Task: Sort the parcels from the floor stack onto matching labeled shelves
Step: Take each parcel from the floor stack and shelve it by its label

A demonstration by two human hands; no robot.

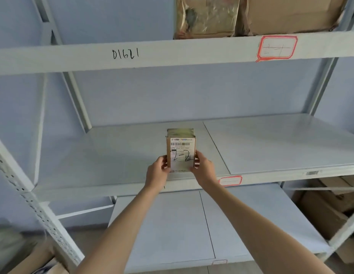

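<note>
A small cardboard parcel with a white shipping label and a handwritten "2-2" stands upright at the front of the middle shelf. My left hand grips its lower left side and my right hand grips its lower right side. A red-bordered label sits on this shelf's front edge, just right of my right hand. A larger red-bordered label is stuck on the upper shelf's beam. Whether the parcel's base rests on the shelf is hidden by my hands.
Two taped brown parcels stand on the upper shelf. "D1621" is handwritten on the upper beam. A lower shelf lies below. Cardboard boxes fill the neighbouring rack at right, and another box sits bottom left.
</note>
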